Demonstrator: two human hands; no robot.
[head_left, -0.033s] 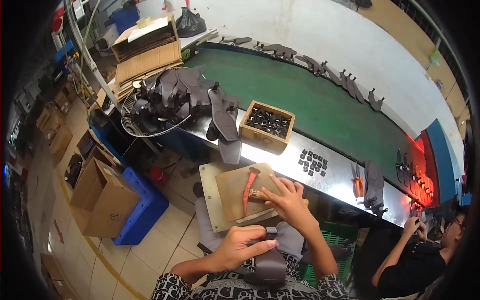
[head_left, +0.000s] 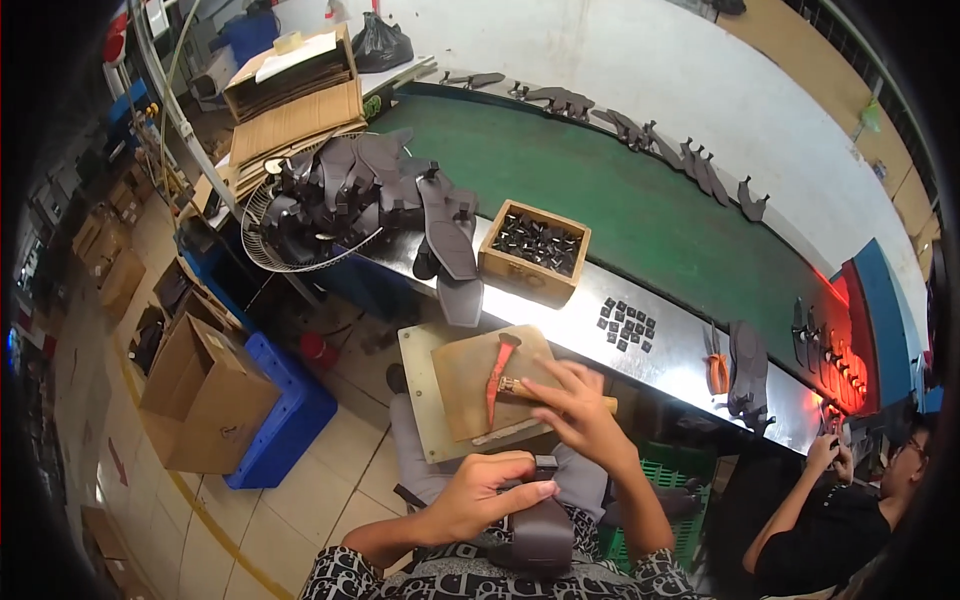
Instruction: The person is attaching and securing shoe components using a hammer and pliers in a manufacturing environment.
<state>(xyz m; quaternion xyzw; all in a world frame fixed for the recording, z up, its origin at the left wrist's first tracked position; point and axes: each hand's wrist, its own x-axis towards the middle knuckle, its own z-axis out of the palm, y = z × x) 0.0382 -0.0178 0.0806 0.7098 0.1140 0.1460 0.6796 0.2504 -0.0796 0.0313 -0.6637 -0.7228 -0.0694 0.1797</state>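
Dark strap (head_left: 540,530) w/ buckle held in left hand (head_left: 480,495), grip closed round it. Right hand (head_left: 575,405) grips small tool (head_left: 515,387) on brown pad (head_left: 480,385), below steel worktop (head_left: 680,350).

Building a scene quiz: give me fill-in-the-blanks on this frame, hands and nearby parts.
1. The left hand holds a dark ____ strap.
2. The right hand rests on a tool with a ____ handle.
3. The wooden box of black parts sits on the ____ counter.

Missing: grey; red; metal
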